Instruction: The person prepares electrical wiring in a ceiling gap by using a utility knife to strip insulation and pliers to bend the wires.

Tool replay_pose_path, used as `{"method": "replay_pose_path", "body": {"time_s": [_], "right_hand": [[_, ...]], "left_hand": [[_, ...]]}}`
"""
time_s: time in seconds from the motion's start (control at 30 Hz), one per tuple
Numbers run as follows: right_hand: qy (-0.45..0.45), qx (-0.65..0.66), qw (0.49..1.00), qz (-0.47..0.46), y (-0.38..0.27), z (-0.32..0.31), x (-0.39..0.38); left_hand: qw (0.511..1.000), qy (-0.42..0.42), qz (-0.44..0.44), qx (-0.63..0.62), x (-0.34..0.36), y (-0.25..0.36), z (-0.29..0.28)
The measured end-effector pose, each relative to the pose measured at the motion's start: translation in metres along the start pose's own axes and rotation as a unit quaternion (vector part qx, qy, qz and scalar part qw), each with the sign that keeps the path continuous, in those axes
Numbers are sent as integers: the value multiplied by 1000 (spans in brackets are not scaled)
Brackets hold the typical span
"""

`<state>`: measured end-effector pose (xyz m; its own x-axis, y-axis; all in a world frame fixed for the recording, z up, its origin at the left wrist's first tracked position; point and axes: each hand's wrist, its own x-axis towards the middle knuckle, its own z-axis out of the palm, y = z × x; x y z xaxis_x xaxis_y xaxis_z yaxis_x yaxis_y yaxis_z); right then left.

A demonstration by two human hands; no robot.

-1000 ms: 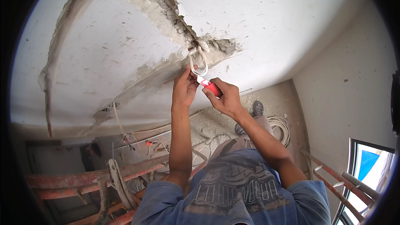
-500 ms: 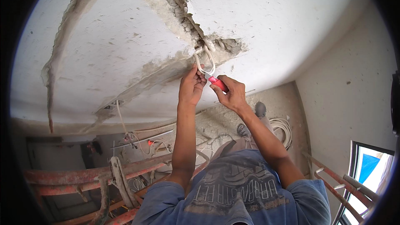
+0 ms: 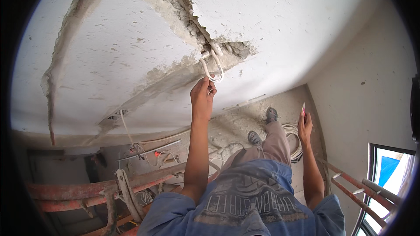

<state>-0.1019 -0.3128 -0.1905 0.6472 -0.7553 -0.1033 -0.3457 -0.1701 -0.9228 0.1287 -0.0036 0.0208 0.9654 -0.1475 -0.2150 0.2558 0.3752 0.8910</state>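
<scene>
My left hand (image 3: 202,96) grips the bottom of a looped white cable (image 3: 220,69) between fingertips. The loop hangs out of a ragged cavity (image 3: 238,48) where a rough chased groove (image 3: 186,10) meets it in the white plastered wall. My right hand (image 3: 305,127) is out to the right, away from the cable, closed on a utility knife (image 3: 303,108) with a pink-red handle and its light tip upward.
Red scaffold rails (image 3: 74,192) stand at lower left and right (image 3: 350,185). A white cable coil (image 3: 296,129), loose cables and a conduit (image 3: 170,145) lie on the dusty floor (image 3: 232,126) by my shoes. A window (image 3: 389,168) is at right; another cable (image 3: 124,124) hangs from a wall box.
My right hand has pulled the knife away from the cable, moving right and down. My left hand has stayed on the loop, shifting slightly lower in the picture.
</scene>
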Motion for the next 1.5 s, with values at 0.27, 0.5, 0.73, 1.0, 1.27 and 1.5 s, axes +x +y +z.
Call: {"method": "replay_pose_path", "body": {"time_s": [0.27, 0.5, 0.73, 1.0, 1.27, 1.5], "right_hand": [[12, -159, 963, 216, 130, -48, -140], [-59, -244, 911, 326, 254, -92, -219], [-55, -264, 897, 350, 274, -119, -212], [-54, -246, 878, 408, 337, -91, -201], [-53, -268, 858, 435, 535, -40, -219], [-132, -197, 894, 379, 703, 16, -196]], "left_hand": [[971, -40, 158, 178, -4, -28, 3], [956, -15, 236, 173, 6, -53, 11], [954, 7, 159, 253, -15, -119, -8], [813, -130, -246, 511, -136, -364, -158], [436, -210, -289, 826, -277, -485, -170], [423, -182, -225, 859, -284, -497, -210]]}}
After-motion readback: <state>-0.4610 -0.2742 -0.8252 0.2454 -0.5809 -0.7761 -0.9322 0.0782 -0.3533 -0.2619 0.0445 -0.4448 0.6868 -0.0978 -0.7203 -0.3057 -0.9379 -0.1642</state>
